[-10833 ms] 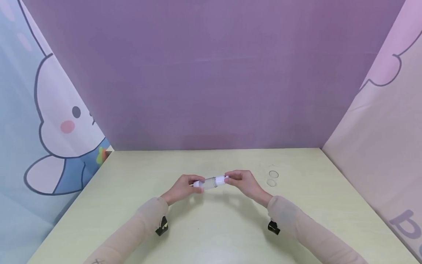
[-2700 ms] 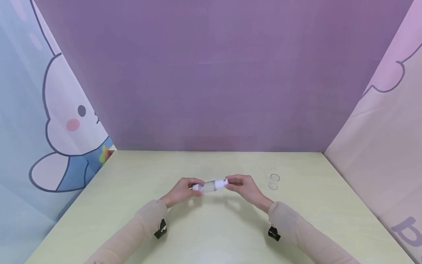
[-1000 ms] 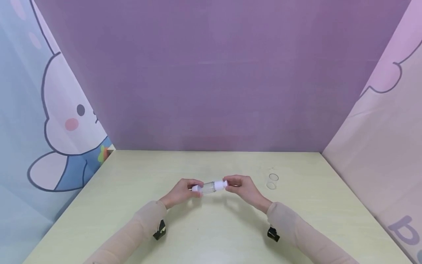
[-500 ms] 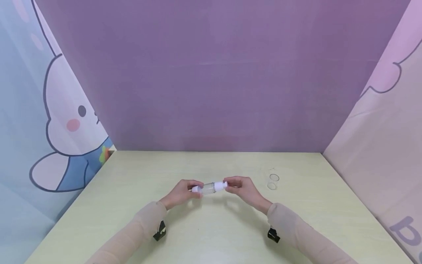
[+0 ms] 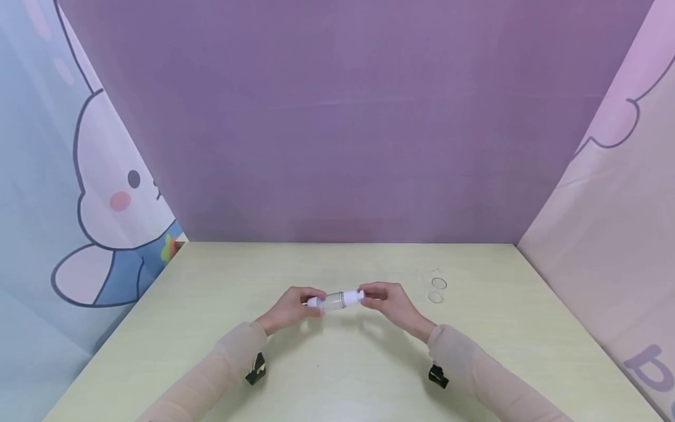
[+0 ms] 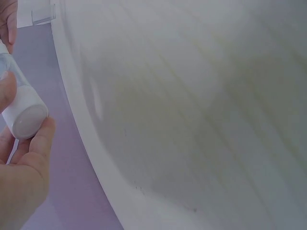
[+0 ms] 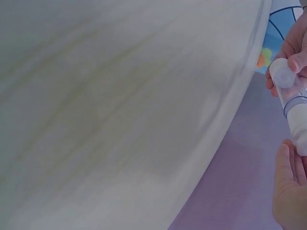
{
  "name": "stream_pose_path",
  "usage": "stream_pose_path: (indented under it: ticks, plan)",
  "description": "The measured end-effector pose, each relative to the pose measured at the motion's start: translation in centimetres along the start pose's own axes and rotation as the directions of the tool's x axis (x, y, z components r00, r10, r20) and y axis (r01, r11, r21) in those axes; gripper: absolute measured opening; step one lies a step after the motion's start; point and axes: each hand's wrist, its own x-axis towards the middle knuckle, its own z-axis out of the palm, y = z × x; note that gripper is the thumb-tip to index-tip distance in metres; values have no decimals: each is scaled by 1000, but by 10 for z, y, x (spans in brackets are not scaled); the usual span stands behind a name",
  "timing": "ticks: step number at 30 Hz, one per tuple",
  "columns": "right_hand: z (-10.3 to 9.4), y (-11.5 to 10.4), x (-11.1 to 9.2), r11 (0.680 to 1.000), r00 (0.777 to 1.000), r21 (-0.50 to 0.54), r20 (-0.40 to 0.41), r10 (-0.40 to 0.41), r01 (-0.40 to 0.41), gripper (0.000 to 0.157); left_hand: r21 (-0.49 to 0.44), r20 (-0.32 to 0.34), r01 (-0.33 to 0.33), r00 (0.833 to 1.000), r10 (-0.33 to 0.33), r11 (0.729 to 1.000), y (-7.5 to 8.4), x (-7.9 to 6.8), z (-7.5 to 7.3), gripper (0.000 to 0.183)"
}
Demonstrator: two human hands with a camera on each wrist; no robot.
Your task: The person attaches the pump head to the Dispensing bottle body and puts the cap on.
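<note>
The left hand's [image 5: 293, 305] thumb and fingers are closed around the white base of a clear-bodied pump bottle [image 5: 333, 301]; the right hand [image 5: 387, 298] has thumb and fingertips nearly together, pinching the white pump head at the other end. The bottle lies sideways between the two, held above the pale tabletop [image 5: 337, 366], its shadow below; the transparent barrel is bare of fingers along its middle. It looks to be rigid plastic, probably light, and smooth enough to slip under dry fingertips; the best hold is likely the base on one side and the broad white collar on the other, since the pump head may give or turn if pressed. Farther right, apart from both hands, stands a clear cylindrical cap [image 5: 437, 290], probably thin-walled and easily tipped; a purple backdrop [image 5: 337, 146] rises behind.
</note>
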Motion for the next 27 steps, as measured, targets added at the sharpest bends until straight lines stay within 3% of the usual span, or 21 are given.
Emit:
stream_pose_path:
  ticks: [8,16,27]
  plan:
    - [1,2,-1,1000,1000,-2,-5,6,-6,33,-6,1,13,1000,-13,1000,-6,2,3,34]
    - [0,3,3,1000,1000,-6,-10,10,-10,34,3,-8,12,1000,-12,1000,5,0,1,34]
    - [-2,5,5,1000,1000,-2,-10,12,-12,34,-16,5,22,1000,-22,1000,-4,7,1,35]
